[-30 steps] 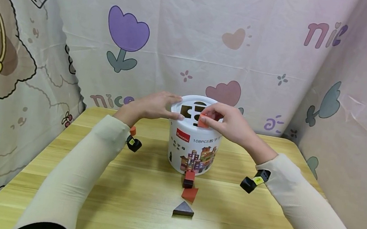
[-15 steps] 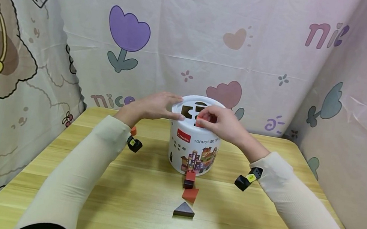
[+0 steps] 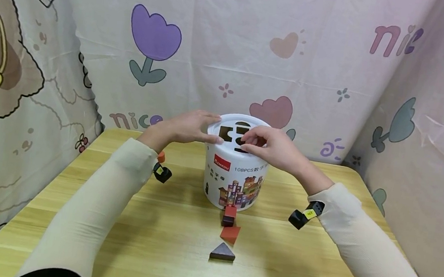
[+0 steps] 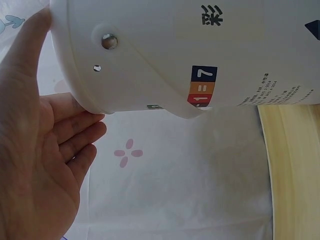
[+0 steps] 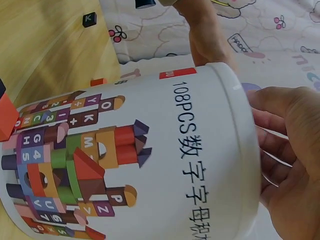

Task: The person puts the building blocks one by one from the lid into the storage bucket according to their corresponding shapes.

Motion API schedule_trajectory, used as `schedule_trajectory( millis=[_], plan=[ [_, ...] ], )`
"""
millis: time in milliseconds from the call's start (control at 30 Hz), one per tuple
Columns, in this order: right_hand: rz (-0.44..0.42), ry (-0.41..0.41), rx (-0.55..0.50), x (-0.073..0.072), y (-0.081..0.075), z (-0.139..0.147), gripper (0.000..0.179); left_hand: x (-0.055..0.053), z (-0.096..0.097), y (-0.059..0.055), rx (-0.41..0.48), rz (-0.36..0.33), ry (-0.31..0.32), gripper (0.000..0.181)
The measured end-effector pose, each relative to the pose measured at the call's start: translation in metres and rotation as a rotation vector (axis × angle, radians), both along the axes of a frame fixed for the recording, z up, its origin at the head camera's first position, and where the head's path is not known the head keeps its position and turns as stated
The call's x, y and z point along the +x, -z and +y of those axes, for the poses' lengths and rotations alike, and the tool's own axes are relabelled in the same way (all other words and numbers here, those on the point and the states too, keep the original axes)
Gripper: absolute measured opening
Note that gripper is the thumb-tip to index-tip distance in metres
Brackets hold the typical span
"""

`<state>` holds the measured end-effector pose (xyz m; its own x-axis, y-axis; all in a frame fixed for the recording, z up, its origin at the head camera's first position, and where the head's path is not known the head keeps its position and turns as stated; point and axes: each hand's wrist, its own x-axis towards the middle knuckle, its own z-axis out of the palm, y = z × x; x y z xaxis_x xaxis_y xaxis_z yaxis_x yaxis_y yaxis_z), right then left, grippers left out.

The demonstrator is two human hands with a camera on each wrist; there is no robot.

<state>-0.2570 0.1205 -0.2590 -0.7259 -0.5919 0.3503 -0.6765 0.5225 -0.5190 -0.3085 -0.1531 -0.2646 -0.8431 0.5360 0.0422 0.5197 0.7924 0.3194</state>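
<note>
A white bucket (image 3: 231, 180) with printed block pictures stands upright on the table, its white lid (image 3: 227, 148) cut with several dark shaped openings. My left hand (image 3: 184, 127) holds the lid's left edge, thumb on the near side and fingers at the rim in the left wrist view. Over the lid's right side is my right hand (image 3: 276, 149), fingers loosely bent and fingertips beside an opening; no block shows between them. In front of the bucket lie a red-and-dark block (image 3: 229, 216), a flat red block (image 3: 230, 234) and a dark triangular block (image 3: 222, 252).
An orange block (image 3: 161, 157) is partly hidden behind the left wrist. In the right wrist view a small black block (image 5: 89, 19) with a white mark lies farther off on the wooden table (image 3: 153, 240). A printed curtain (image 3: 216, 42) hangs around the back and sides.
The orange block that my right fingers pinched at the lid's opening has gone out of sight there, and the fingers have come slightly apart. My left hand has stayed on the lid.
</note>
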Motion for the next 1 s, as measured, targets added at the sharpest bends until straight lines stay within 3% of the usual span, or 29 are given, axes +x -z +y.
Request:
schedule_trajectory(
  millis=[333, 533, 733, 1000],
  plan=[
    [0.041, -0.001, 0.018, 0.017, -0.006, 0.017, 0.023, 0.000, 0.001, -0.002, 0.004, -0.007, -0.006, 0.098],
    [0.118, -0.012, -0.009, 0.029, -0.001, 0.022, 0.020, 0.001, 0.001, -0.002, 0.004, -0.005, -0.010, 0.098],
    [0.190, -0.100, -0.060, 0.036, 0.008, 0.027, 0.016, 0.002, 0.000, 0.000, -0.001, 0.011, -0.010, 0.096],
    [0.152, -0.207, -0.085, 0.045, 0.030, 0.036, 0.022, 0.002, 0.000, 0.000, -0.003, 0.011, -0.017, 0.096]
  ],
)
